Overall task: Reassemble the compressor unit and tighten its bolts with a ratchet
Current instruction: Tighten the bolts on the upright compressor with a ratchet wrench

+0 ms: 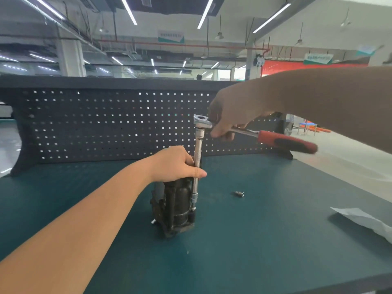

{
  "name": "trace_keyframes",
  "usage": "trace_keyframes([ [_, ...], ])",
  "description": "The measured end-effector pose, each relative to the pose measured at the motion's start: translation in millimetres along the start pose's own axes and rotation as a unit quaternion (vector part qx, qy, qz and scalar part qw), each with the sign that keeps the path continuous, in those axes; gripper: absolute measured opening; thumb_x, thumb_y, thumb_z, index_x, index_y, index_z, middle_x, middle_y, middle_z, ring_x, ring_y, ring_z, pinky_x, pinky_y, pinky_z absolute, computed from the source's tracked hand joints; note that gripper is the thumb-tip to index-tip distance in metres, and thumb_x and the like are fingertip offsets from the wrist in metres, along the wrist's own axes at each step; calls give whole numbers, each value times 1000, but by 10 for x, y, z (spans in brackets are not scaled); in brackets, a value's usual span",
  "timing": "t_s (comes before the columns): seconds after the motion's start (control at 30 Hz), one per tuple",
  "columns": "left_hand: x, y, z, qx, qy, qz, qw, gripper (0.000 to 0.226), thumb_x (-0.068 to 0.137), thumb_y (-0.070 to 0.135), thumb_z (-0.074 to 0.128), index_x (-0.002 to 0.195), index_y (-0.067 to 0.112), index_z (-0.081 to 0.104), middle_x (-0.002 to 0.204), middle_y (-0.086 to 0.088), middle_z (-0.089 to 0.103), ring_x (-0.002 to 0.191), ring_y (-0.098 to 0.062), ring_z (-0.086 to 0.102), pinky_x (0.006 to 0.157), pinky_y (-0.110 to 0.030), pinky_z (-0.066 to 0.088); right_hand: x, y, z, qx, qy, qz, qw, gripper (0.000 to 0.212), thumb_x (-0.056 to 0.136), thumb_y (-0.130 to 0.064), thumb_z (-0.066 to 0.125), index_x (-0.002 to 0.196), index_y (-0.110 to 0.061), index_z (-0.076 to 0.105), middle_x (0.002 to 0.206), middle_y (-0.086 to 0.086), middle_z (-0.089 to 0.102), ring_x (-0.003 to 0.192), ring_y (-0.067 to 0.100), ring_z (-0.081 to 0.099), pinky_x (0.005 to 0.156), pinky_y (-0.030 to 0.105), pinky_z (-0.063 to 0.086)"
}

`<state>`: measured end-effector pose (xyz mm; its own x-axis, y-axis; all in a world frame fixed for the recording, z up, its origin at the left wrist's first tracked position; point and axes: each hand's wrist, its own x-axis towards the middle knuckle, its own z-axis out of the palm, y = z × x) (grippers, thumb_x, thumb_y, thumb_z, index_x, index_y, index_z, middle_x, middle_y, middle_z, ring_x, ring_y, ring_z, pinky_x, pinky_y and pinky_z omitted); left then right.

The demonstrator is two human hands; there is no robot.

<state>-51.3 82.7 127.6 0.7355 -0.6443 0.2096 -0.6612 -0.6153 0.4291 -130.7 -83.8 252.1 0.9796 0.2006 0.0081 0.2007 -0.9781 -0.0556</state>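
The left hand [178, 164] is wrapped around the top of the compressor unit [177, 205], and its thumb lies across the long chrome extension bar [197, 160], pinning the bar against the fingers, so that grip is curled closed on both at once. The right hand [228, 117] comes in from the upper right and grips the ratchet [250, 132] on its bare metal shank, right behind the head, fingers curled under and thumb on the near side. The red and black handle sticks out past the hand to the right, untouched and a bit motion-blurred.

No brand or label is readable on the tools or the compressor. There are green-and-white signs hanging in the hall behind, but the writing is too blurry to make out.

The compressor stands upright on the green table [265, 240], directly under the left hand and below and left of the right hand. The extension bar runs straight down from the ratchet head along the compressor's right side to a socket near the base. A loose small socket [239, 194] lies on the table to the right, well apart from the unit. A crumpled white sheet [364, 221] sits at the right edge, and a dark pegboard [116, 124] stands along the back.
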Motion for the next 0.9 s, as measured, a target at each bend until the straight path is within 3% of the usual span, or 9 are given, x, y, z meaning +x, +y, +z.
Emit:
trace_keyframes([
  [0.1, 5, 20, 8, -4, -3, -1, 1000, 42, 85, 48, 69, 63, 12, 70, 62, -9, 32, 57, -17, 30, 57, -27, 30, 20, 52, -14, -98, 62, -51, 992, 24, 86, -38, 68, 103, -20, 65, 80, -22, 65, 80, 9, 64, 82, 25, 44],
  [0.13, 6, 25, 5, -4, -1, -6, 1000, 40, 85, 48, 69, 56, 20, 68, 61, -8, 32, 56, -17, 30, 58, -28, 30, 15, 61, 4, -115, 79, -46, 989, 28, 86, -41, 68, 104, -19, 67, 81, -20, 64, 81, 10, 62, 77, 23, 42],
  [0.2, 9, 28, -3, 3, 5, -16, 1000, 44, 83, 51, 69, 50, 23, 62, 57, -5, 32, 54, -16, 30, 57, -28, 30, -3, 30, 10, -104, 86, -39, 990, 25, 86, -40, 68, 82, -15, 70, 65, -13, 69, 67, 11, 67, 63, 21, 41],
  [0.33, 61, 15, 6, 14, 1, -25, 1000, 64, 77, 57, 73, 71, -5, 58, 58, -5, 35, 54, -16, 32, 57, -28, 31, -49, -61, 42, 101, 29, 23, 994, 28, 89, -25, 68, 68, -6, 65, 54, 0, 69, 48, 14, 65, 56, 24, 56],
  [0.47, 62, -2, -7, -1, -9, -13, 1000, 60, 80, 49, 72, 77, -9, 60, 59, -7, 35, 55, -15, 33, 55, -23, 31, -82, -185, 80, 250, -3, 65, 966, 20, 91, -19, 65, 76, -9, 60, 53, 2, 65, 49, 15, 59, 57, 23, 55],
  [0.57, 23, -17, -26, -12, -4, -19, 1000, 57, 82, 48, 72, 75, -8, 62, 50, 1, 28, 48, -14, 28, 49, -17, 28, -64, -125, 78, 124, 29, 24, 992, 22, 90, -24, 67, 75, -8, 64, 60, -2, 71, 55, 8, 67, 61, 25, 58],
  [0.67, -10, 22, -26, -4, -19, -13, 1000, 42, 84, 48, 70, 73, 8, 73, 62, -9, 38, 58, -17, 35, 63, -27, 34, -30, 10, 67, -68, 58, -25, 996, 23, 90, -34, 65, 84, -11, 66, 69, -9, 72, 62, 3, 64, 70, 25, 49],
  [0.77, -7, 31, -8, 4, -11, -22, 1000, 50, 84, 50, 69, 79, 0, 71, 65, -10, 40, 61, -18, 37, 66, -30, 34, 55, 100, 83, -158, 111, -38, 980, 35, 87, -47, 64, 97, -13, 68, 88, -3, 71, 79, 16, 60, 68, 25, 37],
  [0.9, 21, 24, -22, 15, 8, -41, 999, 58, 77, 57, 73, 62, 6, 52, 50, 2, 27, 48, -13, 27, 58, -30, 28, 116, 89, 50, -116, 109, -12, 987, 34, 83, -47, 69, 65, -17, 69, 53, -9, 66, 57, 12, 65, 53, 23, 38],
])
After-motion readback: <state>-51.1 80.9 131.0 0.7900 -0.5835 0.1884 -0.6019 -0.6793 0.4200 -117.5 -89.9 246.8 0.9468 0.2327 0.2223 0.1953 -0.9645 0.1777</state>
